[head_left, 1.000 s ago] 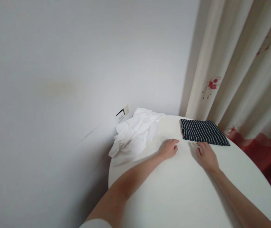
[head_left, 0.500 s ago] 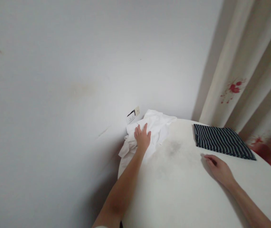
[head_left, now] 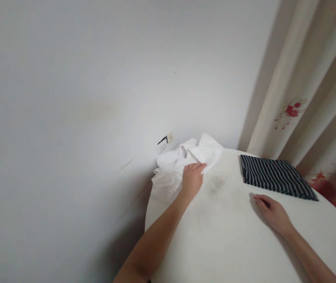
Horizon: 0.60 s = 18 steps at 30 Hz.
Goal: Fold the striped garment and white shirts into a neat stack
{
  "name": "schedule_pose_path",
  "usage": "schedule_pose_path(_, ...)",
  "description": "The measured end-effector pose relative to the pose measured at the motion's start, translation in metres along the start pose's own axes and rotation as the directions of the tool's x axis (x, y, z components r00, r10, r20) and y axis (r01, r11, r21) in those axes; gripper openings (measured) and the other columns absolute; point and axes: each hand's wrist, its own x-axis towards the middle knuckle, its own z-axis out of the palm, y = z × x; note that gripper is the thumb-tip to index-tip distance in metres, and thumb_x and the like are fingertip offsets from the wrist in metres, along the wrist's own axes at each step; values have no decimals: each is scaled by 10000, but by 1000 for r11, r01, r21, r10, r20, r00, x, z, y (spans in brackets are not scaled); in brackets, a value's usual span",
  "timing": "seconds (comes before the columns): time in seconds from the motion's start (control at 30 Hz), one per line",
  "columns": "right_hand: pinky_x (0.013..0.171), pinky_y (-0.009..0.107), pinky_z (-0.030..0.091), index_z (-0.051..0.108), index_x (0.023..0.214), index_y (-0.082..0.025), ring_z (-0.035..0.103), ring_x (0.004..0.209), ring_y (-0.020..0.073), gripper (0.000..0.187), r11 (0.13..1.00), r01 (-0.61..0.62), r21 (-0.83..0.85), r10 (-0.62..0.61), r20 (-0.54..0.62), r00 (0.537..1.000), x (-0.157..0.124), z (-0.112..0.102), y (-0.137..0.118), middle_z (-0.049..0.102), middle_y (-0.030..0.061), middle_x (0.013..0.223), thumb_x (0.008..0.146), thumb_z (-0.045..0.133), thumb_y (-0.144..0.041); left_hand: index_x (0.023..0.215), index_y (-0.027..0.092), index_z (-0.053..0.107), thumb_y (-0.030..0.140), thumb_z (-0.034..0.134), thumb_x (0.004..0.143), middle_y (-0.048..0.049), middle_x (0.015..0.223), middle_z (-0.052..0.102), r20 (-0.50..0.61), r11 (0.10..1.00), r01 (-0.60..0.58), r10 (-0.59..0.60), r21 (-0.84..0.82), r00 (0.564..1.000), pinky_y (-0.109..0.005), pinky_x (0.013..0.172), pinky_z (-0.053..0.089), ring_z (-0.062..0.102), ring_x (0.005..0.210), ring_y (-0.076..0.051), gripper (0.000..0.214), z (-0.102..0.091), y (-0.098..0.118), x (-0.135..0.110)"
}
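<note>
A crumpled white cloth lies at the table's far left edge, against the wall. My left hand is closed on its near right part, the fingers curled into the fabric. Part of the cloth is bunched up behind the fingers. On the right, my right hand rests on the table with its fingers curled together and nothing seen in them. Just beyond it lies a flat, folded dark cloth with light stripes.
The white round-edged table has a grey smudge near its middle. A wall socket sits behind the white cloth. Beige curtains with red flowers hang at the right, and something red shows past the table edge.
My left hand has shifted right along the white cloth and gone from spread fingers to a grip. The cloth's right part is raised and more bunched. My right hand has stayed put.
</note>
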Motion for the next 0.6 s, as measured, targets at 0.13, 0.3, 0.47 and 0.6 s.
schedule_pose_path(0.13,955,428,508,747,988,-212,700,997,297,395,1000,-7,24,7,0,1000,-1,0,-3,765,94,1077,830,535,-505,1174,235,684,265,632,940,-84,1345,633,158,983,-181,176,18,972,-445,1102,410,534,1295,-265,242,0,58,-24)
schedule_pose_path(0.3,966,430,504,743,968,-204,695,983,288,372,999,-2,50,2,2,1000,-3,1,-12,765,99,1057,845,539,-489,1250,274,632,277,545,988,-34,1485,535,137,975,-221,221,-15,966,-468,1244,218,397,1434,-227,276,-16,81,-36)
schedule_pose_path(0.47,971,442,510,725,1129,-200,690,999,276,428,995,-2,102,3,-10,1000,-6,3,-23,749,102,1119,897,527,-501,1461,302,491,437,623,916,-98,1621,353,376,988,66,-116,143,919,-691,1148,252,231,1498,-441,577,4,48,-34)
schedule_pose_path(0.6,974,472,520,540,1439,-228,695,995,257,577,981,14,195,-15,3,1000,-11,8,-33,719,100,1196,954,487,-535,1535,312,393,522,566,915,-83,1643,316,540,979,114,-189,170,820,-730,1107,269,191,1493,-490,678,32,35,-39)
